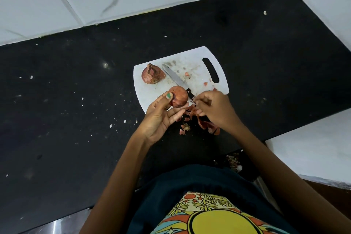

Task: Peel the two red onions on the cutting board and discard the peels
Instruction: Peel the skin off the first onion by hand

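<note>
My left hand holds a red onion above the near edge of the white cutting board, thumb on top and fingers under it. Just to its right, my right hand pinches a small strip of peel at the onion's side. A second red onion, still in its skin, lies on the board's far left. Several loose peels are scattered on the black counter below my hands.
A knife lies diagonally on the board between the two onions, handle toward me. The black counter is speckled with crumbs. White tiled walls stand behind and at the right. A white ledge sits at the near right.
</note>
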A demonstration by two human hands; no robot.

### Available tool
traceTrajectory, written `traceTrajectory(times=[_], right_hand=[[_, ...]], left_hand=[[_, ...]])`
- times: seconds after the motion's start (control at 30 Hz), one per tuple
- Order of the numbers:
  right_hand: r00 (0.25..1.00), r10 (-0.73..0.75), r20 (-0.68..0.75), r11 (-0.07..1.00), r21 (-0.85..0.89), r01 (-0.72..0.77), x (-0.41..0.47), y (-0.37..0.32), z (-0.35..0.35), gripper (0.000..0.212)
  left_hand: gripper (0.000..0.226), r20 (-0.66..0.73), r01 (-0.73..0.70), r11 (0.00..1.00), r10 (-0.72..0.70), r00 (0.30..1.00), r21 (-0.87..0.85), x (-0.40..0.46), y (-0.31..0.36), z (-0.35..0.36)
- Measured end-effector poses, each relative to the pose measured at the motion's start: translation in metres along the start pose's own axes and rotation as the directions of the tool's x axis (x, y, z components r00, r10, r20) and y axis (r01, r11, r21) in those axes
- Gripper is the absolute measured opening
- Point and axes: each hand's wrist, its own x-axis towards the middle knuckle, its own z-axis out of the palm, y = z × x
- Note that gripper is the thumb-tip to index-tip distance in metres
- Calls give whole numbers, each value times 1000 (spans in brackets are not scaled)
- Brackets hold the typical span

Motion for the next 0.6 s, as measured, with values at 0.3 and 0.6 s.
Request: traceTrajectory(times=[0.3,0.6], right_hand=[[995,-49,-88,981,183,65,-13,-26,-9,7],[992,-129,4,978,167,127,-15,-40,-8,30]], left_hand=[[34,-40,7,997,-4,999,78,0,-3,-2],[37,-40,-20,990,26,999,142,0,-3,-1]])
